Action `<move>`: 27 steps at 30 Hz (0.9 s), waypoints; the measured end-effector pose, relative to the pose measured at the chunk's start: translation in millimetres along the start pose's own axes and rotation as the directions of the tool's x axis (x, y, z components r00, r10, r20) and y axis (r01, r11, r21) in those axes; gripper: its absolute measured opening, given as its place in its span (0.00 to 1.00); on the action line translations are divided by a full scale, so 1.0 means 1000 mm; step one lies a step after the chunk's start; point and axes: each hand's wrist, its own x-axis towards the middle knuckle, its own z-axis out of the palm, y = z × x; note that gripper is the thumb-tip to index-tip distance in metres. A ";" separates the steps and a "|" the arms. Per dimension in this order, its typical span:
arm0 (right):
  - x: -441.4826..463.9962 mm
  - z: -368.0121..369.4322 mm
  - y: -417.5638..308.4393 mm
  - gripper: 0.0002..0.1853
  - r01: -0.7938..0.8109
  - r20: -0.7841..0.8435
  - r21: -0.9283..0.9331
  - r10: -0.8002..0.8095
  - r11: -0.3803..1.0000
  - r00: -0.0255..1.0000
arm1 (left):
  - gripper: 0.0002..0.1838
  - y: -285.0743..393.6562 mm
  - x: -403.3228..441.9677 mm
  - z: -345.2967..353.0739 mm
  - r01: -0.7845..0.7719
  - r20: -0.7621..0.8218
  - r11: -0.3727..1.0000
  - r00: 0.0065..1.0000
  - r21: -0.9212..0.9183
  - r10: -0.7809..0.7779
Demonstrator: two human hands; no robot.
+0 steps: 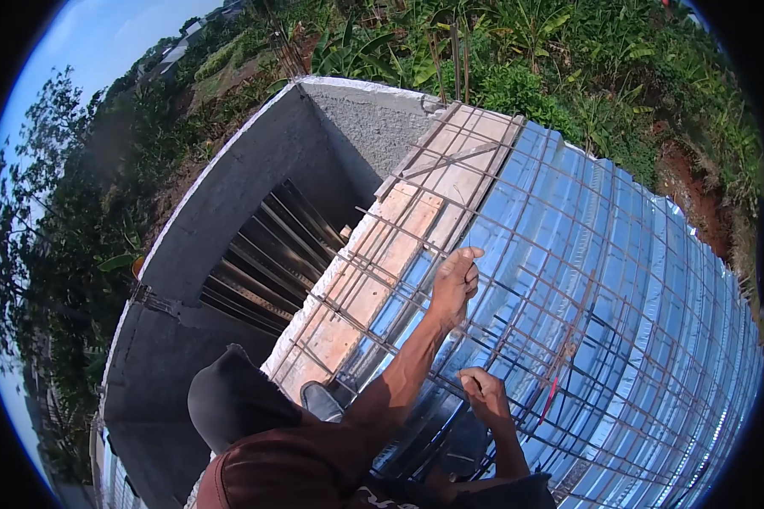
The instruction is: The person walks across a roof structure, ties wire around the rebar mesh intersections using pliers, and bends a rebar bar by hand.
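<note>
My left hand (456, 287) is raised over the rebar grid with its fingers closed. What looks like a thin wire (467, 222) sticks up from its fingertips. Lower and to the right, my right hand (485, 397) is curled just above the bars; what its fingers hold, if anything, is hidden. Beneath both hands, a mesh of crossed steel bars (587, 316) lies over shiny corrugated metal sheets (645, 280). A narrow red strip (549, 401) rests on the mesh to the right of my right hand.
Wooden boards (409, 222) run along the deck's left edge. Beyond them drops a deep space inside a grey wall (229, 187), with metal sheets (272, 246) inside. My boot (321, 400) stands at the boards. Upright bars (458, 64) rise at the far corner, before green plants (518, 93).
</note>
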 end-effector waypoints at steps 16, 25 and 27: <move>-0.022 -0.050 -0.049 0.17 -0.027 0.380 0.563 -0.229 0.826 0.896 | 0.12 0.020 -0.001 0.006 0.063 0.023 0.965 0.998 -0.256 -0.059; -0.005 -0.046 -0.038 0.14 0.053 -0.046 0.750 -0.028 0.660 0.999 | 0.18 -0.008 -0.017 0.036 0.096 0.016 0.929 0.995 -0.358 -0.096; 0.009 -0.040 -0.018 0.14 0.137 -0.290 0.570 0.043 0.810 0.956 | 0.17 -0.008 -0.019 0.036 0.055 -0.019 0.945 0.998 -0.322 -0.064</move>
